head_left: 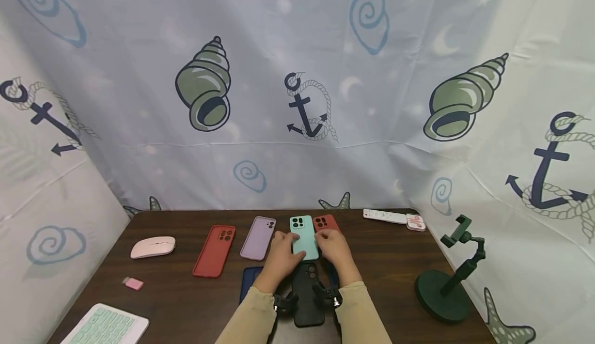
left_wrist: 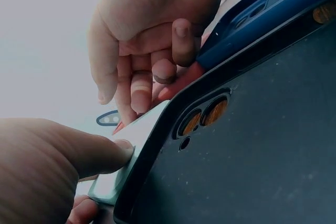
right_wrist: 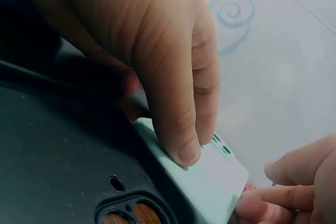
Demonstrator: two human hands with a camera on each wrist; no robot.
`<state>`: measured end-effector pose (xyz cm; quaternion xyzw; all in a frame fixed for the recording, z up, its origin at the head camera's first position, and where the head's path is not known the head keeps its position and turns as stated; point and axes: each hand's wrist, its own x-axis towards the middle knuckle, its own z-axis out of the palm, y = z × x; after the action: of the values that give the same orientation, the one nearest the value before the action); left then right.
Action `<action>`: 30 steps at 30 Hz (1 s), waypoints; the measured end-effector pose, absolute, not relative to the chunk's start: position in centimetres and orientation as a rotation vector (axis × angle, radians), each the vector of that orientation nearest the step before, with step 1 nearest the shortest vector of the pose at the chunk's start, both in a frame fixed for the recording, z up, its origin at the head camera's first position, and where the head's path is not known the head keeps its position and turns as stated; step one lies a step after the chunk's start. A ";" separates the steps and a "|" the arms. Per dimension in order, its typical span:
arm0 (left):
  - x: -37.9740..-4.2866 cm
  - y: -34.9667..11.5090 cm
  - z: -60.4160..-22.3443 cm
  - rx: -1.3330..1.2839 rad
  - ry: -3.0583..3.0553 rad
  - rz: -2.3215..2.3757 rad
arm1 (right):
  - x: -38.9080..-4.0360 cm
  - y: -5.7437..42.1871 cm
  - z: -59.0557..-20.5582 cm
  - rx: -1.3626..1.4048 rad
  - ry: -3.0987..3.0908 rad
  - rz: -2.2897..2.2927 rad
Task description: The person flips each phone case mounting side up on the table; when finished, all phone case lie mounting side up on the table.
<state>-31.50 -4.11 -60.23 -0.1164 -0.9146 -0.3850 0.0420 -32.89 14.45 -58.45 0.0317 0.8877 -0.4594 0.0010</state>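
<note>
A mint phone case (head_left: pixel 306 239) lies at the table's back middle, its camera cutouts toward the curtain. My left hand (head_left: pixel 278 262) pinches its left side, thumb on the face and fingers along the edge. Near its right edge is my right hand (head_left: pixel 337 252), with thumb apart from loosely bent fingers and nothing seen held. In the right wrist view, the right fingers (right_wrist: pixel 262 205) come close to the mint case; contact cannot be told. A black phone case (head_left: pixel 307 297) lies just in front, between the wrists. Behind the right hand is a red phone case (head_left: pixel 327 222), partly hidden.
Left of the hands are a lavender case (head_left: pixel 258 238), another red case (head_left: pixel 215 251) and a partly hidden blue case (head_left: pixel 249 278). A mouse (head_left: pixel 153 247), pink USB stick (head_left: pixel 134 283) and keyboard (head_left: pixel 106 326) lie farther left. At right are a remote (head_left: pixel 384 216) and green phone stand (head_left: pixel 443 296).
</note>
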 end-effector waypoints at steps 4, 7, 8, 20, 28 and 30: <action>-31.5 -4.1 -60.5 -0.357 -2.805 -1.169 | -32.7 14.5 -58.3 0.096 2.795 -1.448; -31.5 -4.2 -60.5 -0.346 -2.810 -1.192 | -32.6 14.4 -58.1 0.086 2.820 -1.444; -31.5 -4.2 -60.4 -0.344 -2.810 -1.197 | -32.7 14.4 -58.0 0.084 2.830 -1.445; -31.7 -4.3 -60.3 -0.353 -2.800 -1.182 | -33.1 14.2 -58.2 0.080 2.815 -1.528; -31.8 -4.2 -60.2 -0.338 -2.795 -1.203 | -33.0 14.2 -58.1 0.055 2.758 -1.567; -31.7 -4.2 -60.2 -0.346 -2.785 -1.214 | -33.0 14.1 -58.0 0.052 2.760 -1.563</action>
<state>-31.73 -4.20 -60.24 -0.1130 -0.9101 -0.3965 0.0418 -32.96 14.12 -58.00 0.0164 0.8699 -0.4927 -0.0153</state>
